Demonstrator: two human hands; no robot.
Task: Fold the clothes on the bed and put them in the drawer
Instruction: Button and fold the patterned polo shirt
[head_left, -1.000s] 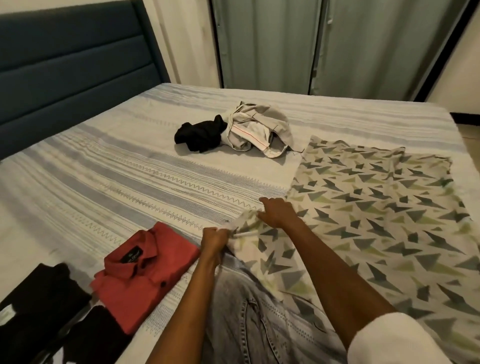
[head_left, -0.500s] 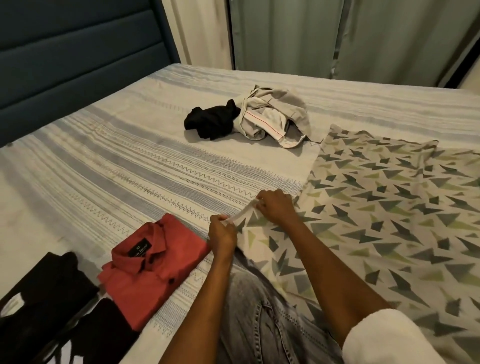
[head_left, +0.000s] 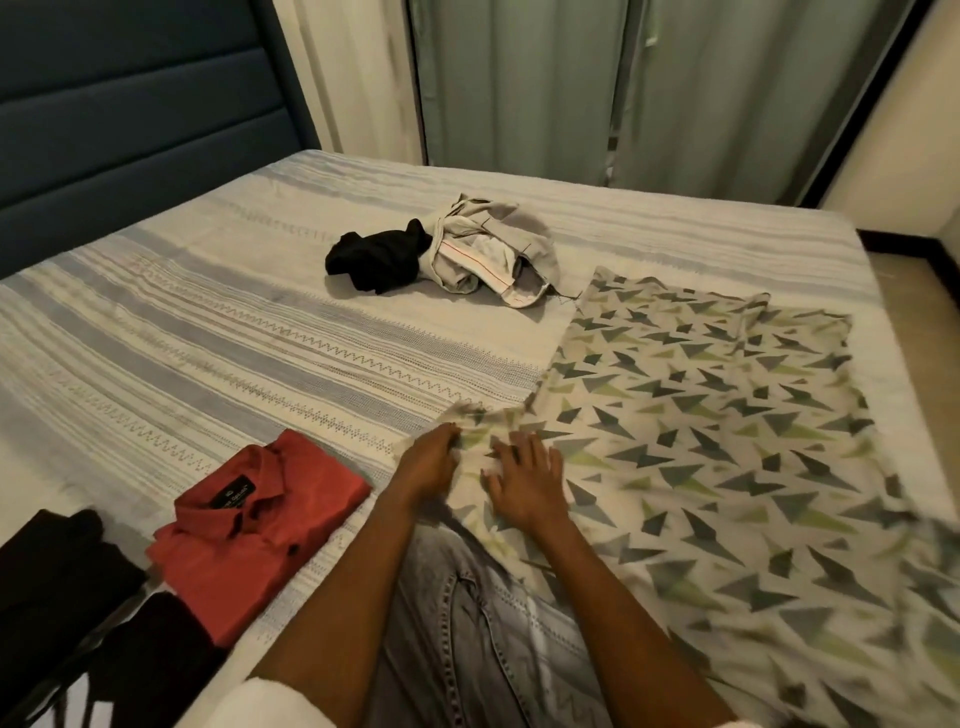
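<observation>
Patterned cloth (head_left: 701, 441) spread over right half of bed (head_left: 208, 332). Left hand (head_left: 428, 462) pinching bunched near-left corner; right hand (head_left: 524, 480) now flat, fingers spread, pressing cloth, where half a second ago it pinched. No containers visible. Counted: one folded red shirt (head_left: 254, 525) lower left; two black folded items (head_left: 57, 577) at lower-left edge; one crumpled black garment (head_left: 374, 254) touching one beige garment (head_left: 488, 249), upper centre.

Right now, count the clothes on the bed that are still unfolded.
3: a black garment crumpled mid-bed, a beige garment bunched against it, and the triangle-print garment spread flat at right under both hands. More may lie out of view.
</observation>
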